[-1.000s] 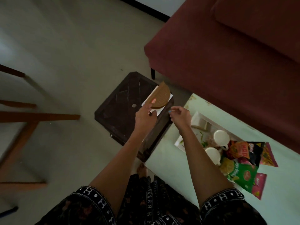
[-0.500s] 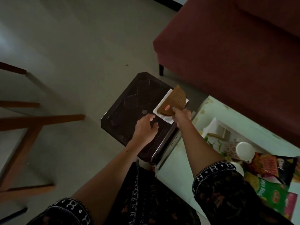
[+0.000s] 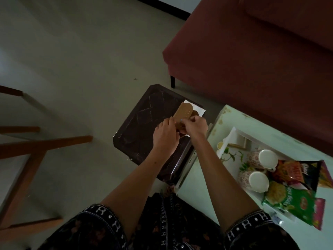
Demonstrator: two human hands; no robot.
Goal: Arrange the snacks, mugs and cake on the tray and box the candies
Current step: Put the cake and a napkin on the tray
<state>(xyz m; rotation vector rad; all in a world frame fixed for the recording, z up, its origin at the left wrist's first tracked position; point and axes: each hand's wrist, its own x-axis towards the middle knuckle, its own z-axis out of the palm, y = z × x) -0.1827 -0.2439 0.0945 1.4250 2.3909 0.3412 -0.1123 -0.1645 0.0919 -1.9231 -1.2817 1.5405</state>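
A brown half-round box [image 3: 183, 112] lies on a white sheet [image 3: 199, 109] at the right edge of a dark plastic stool [image 3: 142, 121]. Its flat brown top is tilted up. My left hand [image 3: 164, 137] grips the box's near left edge and my right hand [image 3: 195, 125] pinches its near right side; the lower part is hidden behind my fingers. A white floral tray [image 3: 231, 139] on the pale green table [image 3: 196, 179] carries two white mugs [image 3: 266, 157] [image 3: 258, 180] and snack packets [image 3: 295, 173] [image 3: 290, 201].
A dark red sofa [image 3: 252, 51] stands behind the stool and table. Wooden chair legs [image 3: 36, 147] cross the floor at the left. A small cream cup [image 3: 220, 145] and a wooden piece [image 3: 239, 143] sit at the tray's far end. My patterned dark clothing fills the bottom.
My right hand reached over from the table and took hold of the brown box. My left hand let go briefly, then closed on it again. The tilted top now stands steeper.
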